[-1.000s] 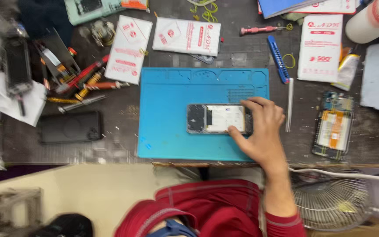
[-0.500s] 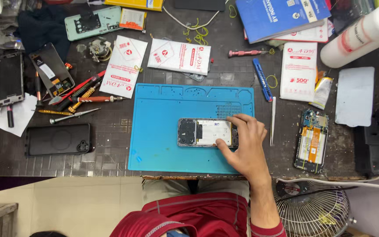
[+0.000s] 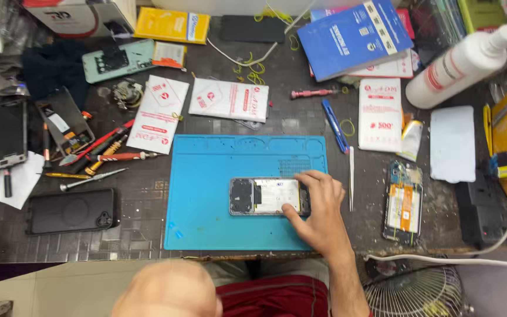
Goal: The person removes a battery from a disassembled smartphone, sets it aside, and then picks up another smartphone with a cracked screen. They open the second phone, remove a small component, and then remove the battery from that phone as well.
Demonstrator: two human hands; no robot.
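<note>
The right hand [image 3: 319, 210] rests with fingers spread, gripping nothing, on the right end of the opened phone [image 3: 268, 196] lying mid-mat on the blue mat [image 3: 206, 194], where careless pressure could, I judge, damage exposed parts or slide it.

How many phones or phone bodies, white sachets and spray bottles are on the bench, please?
Phones or phone bodies: 5 (opened phone under right hand)
White sachets: 3
Spray bottle: 1
Total: 9
</note>
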